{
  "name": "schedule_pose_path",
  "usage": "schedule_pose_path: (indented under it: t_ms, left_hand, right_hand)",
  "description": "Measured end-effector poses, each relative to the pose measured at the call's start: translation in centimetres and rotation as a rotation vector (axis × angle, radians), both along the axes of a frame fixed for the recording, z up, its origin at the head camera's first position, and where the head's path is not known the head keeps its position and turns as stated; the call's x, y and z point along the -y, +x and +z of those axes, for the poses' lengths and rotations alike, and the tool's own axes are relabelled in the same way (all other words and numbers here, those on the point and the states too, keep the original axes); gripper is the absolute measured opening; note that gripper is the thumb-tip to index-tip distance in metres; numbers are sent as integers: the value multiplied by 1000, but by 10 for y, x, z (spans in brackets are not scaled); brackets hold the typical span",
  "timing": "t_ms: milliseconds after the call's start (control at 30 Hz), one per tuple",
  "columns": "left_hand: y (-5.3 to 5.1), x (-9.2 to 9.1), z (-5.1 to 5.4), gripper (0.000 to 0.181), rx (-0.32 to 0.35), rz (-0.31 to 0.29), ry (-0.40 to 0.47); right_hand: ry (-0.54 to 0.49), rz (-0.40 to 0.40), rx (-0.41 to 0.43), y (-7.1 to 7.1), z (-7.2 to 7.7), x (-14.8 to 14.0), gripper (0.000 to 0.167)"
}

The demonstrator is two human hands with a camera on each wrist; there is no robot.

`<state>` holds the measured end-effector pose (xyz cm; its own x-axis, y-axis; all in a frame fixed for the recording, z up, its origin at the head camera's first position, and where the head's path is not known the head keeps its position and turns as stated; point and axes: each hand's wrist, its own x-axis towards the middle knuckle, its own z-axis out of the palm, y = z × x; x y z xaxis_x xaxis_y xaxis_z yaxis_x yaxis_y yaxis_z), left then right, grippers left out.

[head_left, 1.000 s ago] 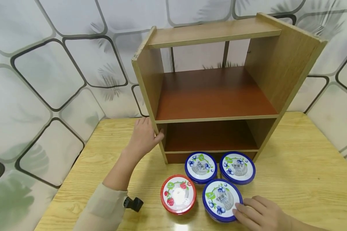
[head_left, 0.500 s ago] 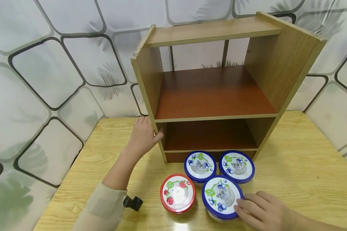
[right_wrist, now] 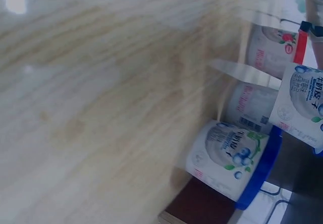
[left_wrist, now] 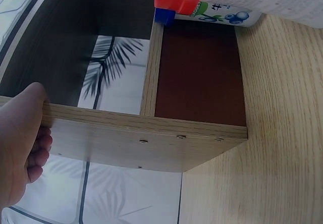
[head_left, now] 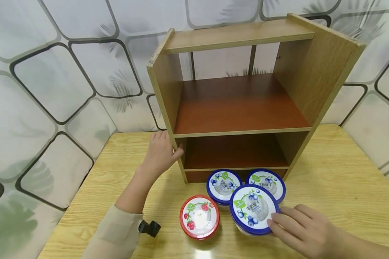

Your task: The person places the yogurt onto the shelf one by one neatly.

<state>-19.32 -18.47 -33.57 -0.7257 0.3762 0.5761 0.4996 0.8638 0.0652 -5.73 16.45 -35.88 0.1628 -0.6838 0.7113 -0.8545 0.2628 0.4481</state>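
Observation:
My left hand (head_left: 160,151) grips the left side panel of the wooden shelf (head_left: 243,131), thumb on the inner side and fingers outside; the left wrist view shows the same hand (left_wrist: 20,143) on the panel edge. With my right hand (head_left: 306,228) I hold a blue-lidded tub (head_left: 254,209) by its right side, raised above the table. In the right wrist view that tub (right_wrist: 300,105) hangs off the table, and the hand is out of view. Behind it two blue-lidded tubs (head_left: 224,186) (head_left: 266,184) stand against the shelf's base. A red-lidded tub (head_left: 199,217) stands to the left.
The shelf's upper board (head_left: 243,104) and its lower compartment (head_left: 235,153) hold nothing visible. Around the shelf lies the wooden table (head_left: 340,180), with a patterned curtain (head_left: 84,72) behind. A black device (head_left: 150,228) is strapped at my left wrist.
My right hand has lifted the front blue-lidded tub and moved it toward the shelf, where it now overlaps the tubs behind in view. My left hand has stayed on the panel.

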Motion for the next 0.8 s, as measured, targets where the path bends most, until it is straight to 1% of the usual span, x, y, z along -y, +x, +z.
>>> schedule_pose_path:
  t_ms: [100,233,367,467,567,667,800]
  left_hand:
    - [0,0,0,27,9,5,-3]
    - [0,0,0,27,13,6,-1]
    - [0,0,0,28,17,13,1]
    - [1,0,0,27,25,17,2]
    - [1,0,0,27,23,18,2]
    - [0,0,-1,27,8,15,1]
    - [0,-1,-1,27,-1,14,-2]
  right_hand:
    - [-17,-7,-26,-1,7,2,29]
    - [-50,-9,-84,-5,18,6,28]
    - [-74,-17,-111,-9,27,8,27]
    - [-91,-8,-139,-11,32,9,26]
    - [-100,3,-169,-12,36,9,25]
    - [-95,-12,-163,-12,37,8,25]
    - [-116,-39,-176,-14,39,6,25]
